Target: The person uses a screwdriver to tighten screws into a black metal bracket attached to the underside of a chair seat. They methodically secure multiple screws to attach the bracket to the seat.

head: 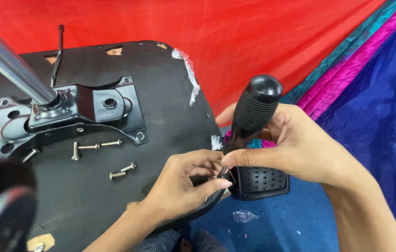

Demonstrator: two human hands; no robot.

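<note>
An upturned black chair seat fills the left of the view. My right hand grips a screwdriver by its black ribbed handle, the shaft pointing down at the seat's edge. My left hand rests on that edge with its fingers pinched at the screwdriver tip, beside a black perforated plastic armrest bracket. What the tip touches is hidden by my fingers.
A black metal mounting plate with a chrome gas cylinder and a thin lever sits on the seat. Several loose bolts lie near it. A dark caster wheel is blurred at bottom left. Red and blue cloth lie behind.
</note>
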